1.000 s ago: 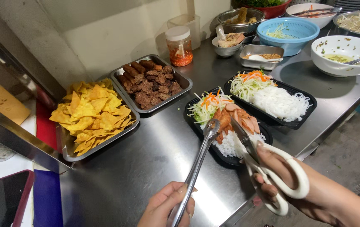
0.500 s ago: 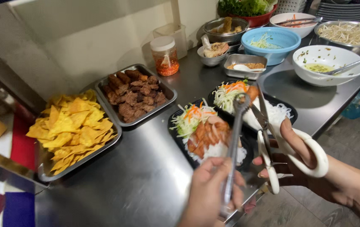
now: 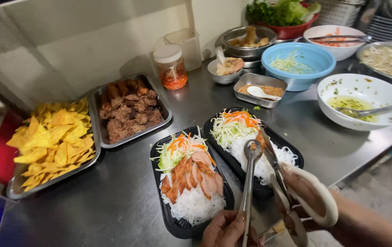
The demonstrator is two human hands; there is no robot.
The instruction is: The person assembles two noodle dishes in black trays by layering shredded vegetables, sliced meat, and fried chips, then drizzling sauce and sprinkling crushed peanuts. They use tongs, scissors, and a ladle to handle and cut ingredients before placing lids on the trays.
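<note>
The left hand (image 3: 227, 228), at the near edge, is closed around metal tongs (image 3: 250, 183) whose tips reach over the right black tray (image 3: 292, 148) of white noodles and shredded vegetables. Just right of it, the right hand (image 3: 308, 201) grips white-handled scissors (image 3: 292, 192), blades pointing at the same tray. The left black tray (image 3: 157, 183), with sliced sausage on noodles, sits touching it on the steel surface (image 3: 90, 206).

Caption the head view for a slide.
Left hand holds tongs, right hand holds scissors over two black noodle trays.
</note>
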